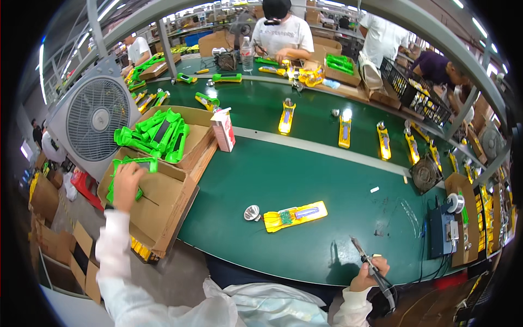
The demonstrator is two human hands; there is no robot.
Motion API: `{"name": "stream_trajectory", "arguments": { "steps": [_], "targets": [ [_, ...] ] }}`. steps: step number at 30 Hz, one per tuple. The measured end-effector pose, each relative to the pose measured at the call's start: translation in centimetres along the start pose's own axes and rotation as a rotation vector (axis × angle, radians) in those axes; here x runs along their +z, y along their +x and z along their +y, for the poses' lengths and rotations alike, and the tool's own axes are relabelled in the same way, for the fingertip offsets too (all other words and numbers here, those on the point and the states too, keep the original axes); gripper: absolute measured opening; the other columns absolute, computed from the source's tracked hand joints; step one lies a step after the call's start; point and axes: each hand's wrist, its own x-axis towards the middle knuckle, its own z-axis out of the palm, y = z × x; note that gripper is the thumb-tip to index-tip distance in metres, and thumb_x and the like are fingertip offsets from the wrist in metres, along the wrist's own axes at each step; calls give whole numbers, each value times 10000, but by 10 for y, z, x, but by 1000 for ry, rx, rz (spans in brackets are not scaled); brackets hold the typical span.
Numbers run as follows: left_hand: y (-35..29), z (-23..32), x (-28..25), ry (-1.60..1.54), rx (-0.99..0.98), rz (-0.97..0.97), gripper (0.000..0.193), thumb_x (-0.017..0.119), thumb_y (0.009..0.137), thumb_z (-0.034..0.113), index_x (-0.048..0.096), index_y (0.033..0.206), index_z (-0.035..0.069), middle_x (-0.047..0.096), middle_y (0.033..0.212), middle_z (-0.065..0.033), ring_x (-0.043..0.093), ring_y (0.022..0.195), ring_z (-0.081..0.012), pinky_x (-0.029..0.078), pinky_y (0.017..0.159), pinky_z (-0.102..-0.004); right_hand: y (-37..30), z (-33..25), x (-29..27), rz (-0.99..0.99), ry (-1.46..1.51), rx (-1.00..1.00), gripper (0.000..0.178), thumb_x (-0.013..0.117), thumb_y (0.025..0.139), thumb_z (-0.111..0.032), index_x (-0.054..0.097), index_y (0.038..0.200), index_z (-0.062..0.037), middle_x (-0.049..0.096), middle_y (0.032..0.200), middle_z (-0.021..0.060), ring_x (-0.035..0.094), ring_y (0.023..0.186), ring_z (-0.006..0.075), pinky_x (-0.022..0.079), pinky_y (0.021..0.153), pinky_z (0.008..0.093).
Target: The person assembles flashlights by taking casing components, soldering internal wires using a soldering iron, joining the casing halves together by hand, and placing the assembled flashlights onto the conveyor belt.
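My left hand reaches into the nearer cardboard box, its fingers closed on a green plastic casing. Another green piece lies partly hidden beneath that hand. In my right hand, over the table's front edge, is a soldering iron, its tip pointing up and to the left. Between the hands, a yellow flashlight casing lies open on the green table, showing a small green circuit board and a purple-wrapped part. A round silver reflector sits at its left end.
A second box is heaped with green casings, beside a drink carton. Yellow flashlight halves line the belt beyond a metal strip. At right are a small fan, solder spool and blue soldering station. A co-worker sits opposite.
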Motion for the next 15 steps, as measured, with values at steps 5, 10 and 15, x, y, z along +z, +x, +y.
{"name": "stream_trajectory", "arguments": {
  "steps": [5,10,15],
  "targets": [
    [-3,120,-90,16,296,152,291,608,620,73,638,906,114,489,777,3,492,728,-158,355,663,-318,2,0,7,36,-74,-85,234,554,697,-130,394,854,-63,396,712,79,375,655,177,335,639,318],
    [0,198,-97,-277,233,264,305,668,550,106,670,853,151,503,755,52,466,685,-114,314,613,-279,3,8,9,99,-37,-107,243,576,699,-138,409,849,-44,423,702,87,394,641,176,341,617,316],
    [-7,285,-59,-979,96,59,382,584,539,89,661,912,124,512,761,29,476,680,-140,356,593,-272,3,13,8,77,-81,-133,249,590,714,-148,421,868,-50,467,745,91,429,668,178,367,653,315]
  ]
}}
